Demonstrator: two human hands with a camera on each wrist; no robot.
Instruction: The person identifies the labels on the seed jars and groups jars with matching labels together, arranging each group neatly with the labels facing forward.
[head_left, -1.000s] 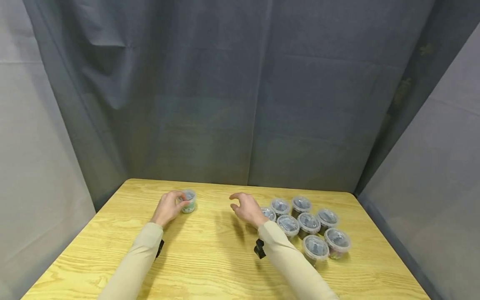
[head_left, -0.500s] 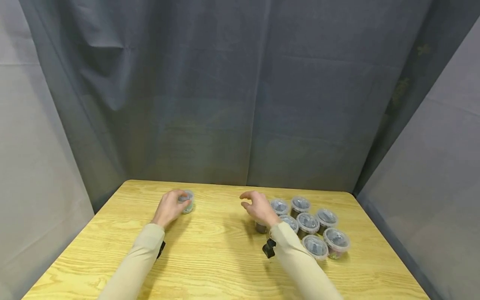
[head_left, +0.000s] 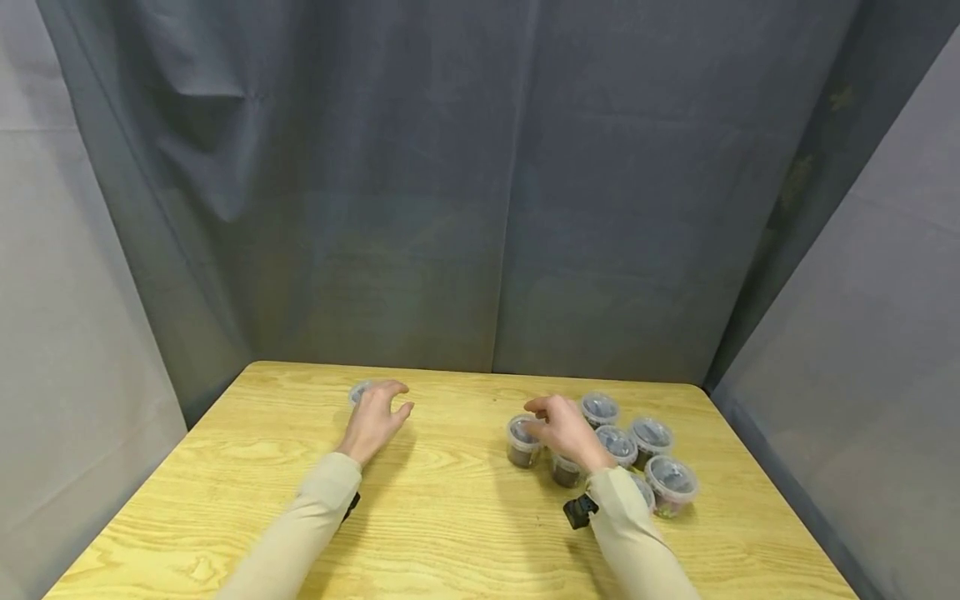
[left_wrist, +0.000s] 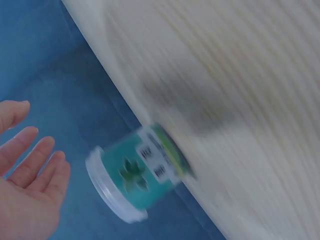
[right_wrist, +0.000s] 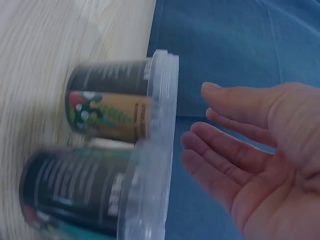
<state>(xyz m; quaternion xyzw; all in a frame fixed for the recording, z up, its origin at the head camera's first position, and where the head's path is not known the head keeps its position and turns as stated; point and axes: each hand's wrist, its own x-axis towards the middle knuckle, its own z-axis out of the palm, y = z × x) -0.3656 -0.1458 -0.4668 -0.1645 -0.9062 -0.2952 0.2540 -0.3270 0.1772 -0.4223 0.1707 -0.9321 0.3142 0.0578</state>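
Note:
A small tub [head_left: 359,392] with a clear lid and a teal, leaf-printed label [left_wrist: 135,172] stands at the table's back left. My left hand [head_left: 375,423] is just right of it in the head view, partly covering it; the left wrist view shows the fingers apart from the tub, holding nothing. Over the group of lidded tubs on the right hovers my right hand [head_left: 567,433], loosely bent fingers holding nothing. Beneath it, the right wrist view has a tub with a brown and black label [right_wrist: 112,100] and a dark-labelled tub [right_wrist: 70,190]. Some tubs are partly hidden by the hand and sleeve.
Several more lidded tubs stand close together at the right, among them a front-right tub [head_left: 671,483] and a left-most tub [head_left: 522,442]. The wooden table [head_left: 450,533] ends at a dark curtain [head_left: 390,208] behind, with pale cloth walls at both sides.
My left hand has let go of the teal-labelled tub and moved right. My right hand has moved right, from beside the tub group to over it.

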